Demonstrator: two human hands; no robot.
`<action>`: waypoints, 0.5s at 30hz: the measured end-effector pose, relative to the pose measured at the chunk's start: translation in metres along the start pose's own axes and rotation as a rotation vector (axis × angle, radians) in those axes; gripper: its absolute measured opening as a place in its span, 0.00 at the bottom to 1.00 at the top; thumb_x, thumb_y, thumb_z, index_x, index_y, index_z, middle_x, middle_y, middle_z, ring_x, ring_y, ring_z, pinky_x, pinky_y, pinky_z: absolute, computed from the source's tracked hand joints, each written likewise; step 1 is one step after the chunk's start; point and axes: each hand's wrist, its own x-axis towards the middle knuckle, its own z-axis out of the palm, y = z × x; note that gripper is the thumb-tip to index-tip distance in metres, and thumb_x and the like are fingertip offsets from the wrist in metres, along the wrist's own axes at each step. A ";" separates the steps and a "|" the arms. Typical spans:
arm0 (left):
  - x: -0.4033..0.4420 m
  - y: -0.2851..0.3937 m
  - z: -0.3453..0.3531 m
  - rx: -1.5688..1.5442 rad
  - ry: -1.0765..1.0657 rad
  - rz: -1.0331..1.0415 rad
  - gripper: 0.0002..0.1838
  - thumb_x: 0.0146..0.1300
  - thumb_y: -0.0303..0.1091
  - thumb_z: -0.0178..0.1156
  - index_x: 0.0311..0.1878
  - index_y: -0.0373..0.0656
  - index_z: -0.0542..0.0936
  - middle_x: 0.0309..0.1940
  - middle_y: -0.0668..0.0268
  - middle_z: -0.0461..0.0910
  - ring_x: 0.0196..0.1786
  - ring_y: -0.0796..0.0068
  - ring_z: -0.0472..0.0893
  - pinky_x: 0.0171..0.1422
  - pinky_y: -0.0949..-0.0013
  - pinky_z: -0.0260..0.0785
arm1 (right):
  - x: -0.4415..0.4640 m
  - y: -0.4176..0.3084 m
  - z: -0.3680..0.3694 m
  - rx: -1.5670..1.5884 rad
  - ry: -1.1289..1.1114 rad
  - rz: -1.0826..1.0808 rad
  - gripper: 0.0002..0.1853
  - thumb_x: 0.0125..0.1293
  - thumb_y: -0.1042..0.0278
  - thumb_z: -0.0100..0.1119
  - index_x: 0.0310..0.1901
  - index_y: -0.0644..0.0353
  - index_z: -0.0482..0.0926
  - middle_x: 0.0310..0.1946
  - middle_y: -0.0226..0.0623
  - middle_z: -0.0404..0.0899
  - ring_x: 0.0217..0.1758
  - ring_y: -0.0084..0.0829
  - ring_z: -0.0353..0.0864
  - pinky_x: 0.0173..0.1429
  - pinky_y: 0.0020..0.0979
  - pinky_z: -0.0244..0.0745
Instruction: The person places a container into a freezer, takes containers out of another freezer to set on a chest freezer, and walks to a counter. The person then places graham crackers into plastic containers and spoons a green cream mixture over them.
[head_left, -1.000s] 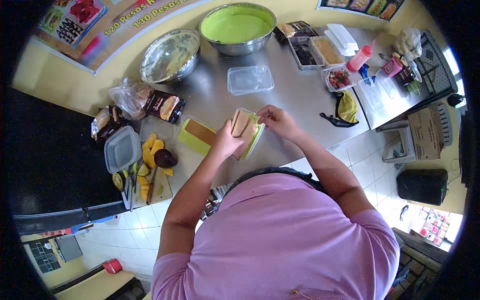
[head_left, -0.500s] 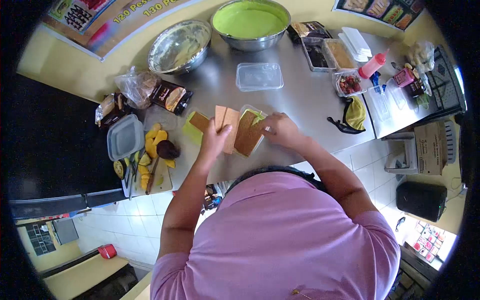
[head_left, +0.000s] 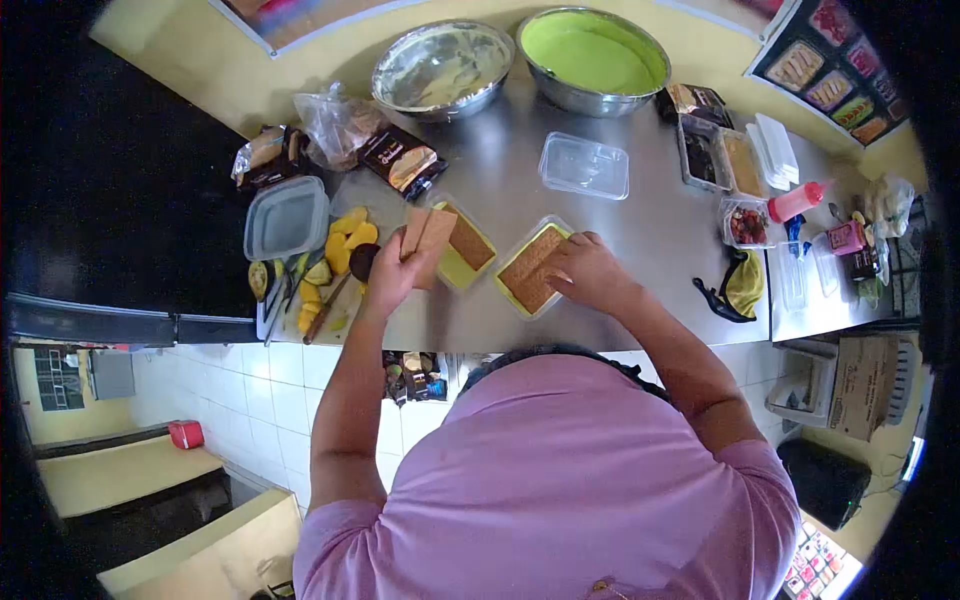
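Observation:
In the head view, my left hand (head_left: 392,275) is closed around a few flat graham crackers (head_left: 431,236), held upright beside the left plastic tub (head_left: 478,278). That tub holds green cream, partly covered by a cracker. My right hand (head_left: 598,270) is over the right edge of a second plastic tub (head_left: 518,308), fingers bent and apart, touching the graham crackers (head_left: 530,274) laid flat in it. Green cream shows around their edges. The fingertips partly cover that side of the tub.
Behind stand a bowl of green cream (head_left: 597,55) and a smeared metal bowl (head_left: 445,70). A clear lid (head_left: 585,166) lies mid-table. Cut mango (head_left: 348,232), a knife and a lidded tub (head_left: 287,218) are left. A red squeeze bottle (head_left: 797,202) and a yellow-black mask (head_left: 742,285) are right.
My left hand has moved left with the crackers, away from the right tub. My right hand stays at that tub, now lower over its crackers. The camera view has shifted.

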 end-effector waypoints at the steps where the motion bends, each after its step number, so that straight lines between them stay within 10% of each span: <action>1: 0.004 0.004 -0.008 0.266 -0.018 0.051 0.21 0.60 0.32 0.61 0.57 0.41 0.75 0.50 0.56 0.82 0.48 0.61 0.83 0.50 0.62 0.74 | 0.005 -0.002 -0.003 0.016 -0.013 0.010 0.11 0.61 0.58 0.58 0.44 0.47 0.82 0.45 0.31 0.79 0.55 0.38 0.74 0.60 0.46 0.65; 8: 0.054 0.003 -0.009 0.774 -0.439 0.642 0.22 0.51 0.23 0.58 0.49 0.56 0.85 0.52 0.70 0.82 0.61 0.67 0.76 0.68 0.48 0.60 | 0.032 -0.019 -0.010 0.059 0.199 -0.019 0.11 0.58 0.62 0.62 0.43 0.51 0.83 0.41 0.32 0.81 0.50 0.38 0.76 0.59 0.40 0.67; 15: 0.048 -0.019 -0.040 0.777 -0.587 0.630 0.30 0.49 0.20 0.54 0.56 0.59 0.81 0.59 0.73 0.79 0.68 0.70 0.70 0.74 0.43 0.50 | 0.055 -0.041 0.006 0.113 0.158 0.017 0.13 0.58 0.61 0.62 0.44 0.53 0.82 0.43 0.35 0.81 0.51 0.40 0.77 0.58 0.42 0.68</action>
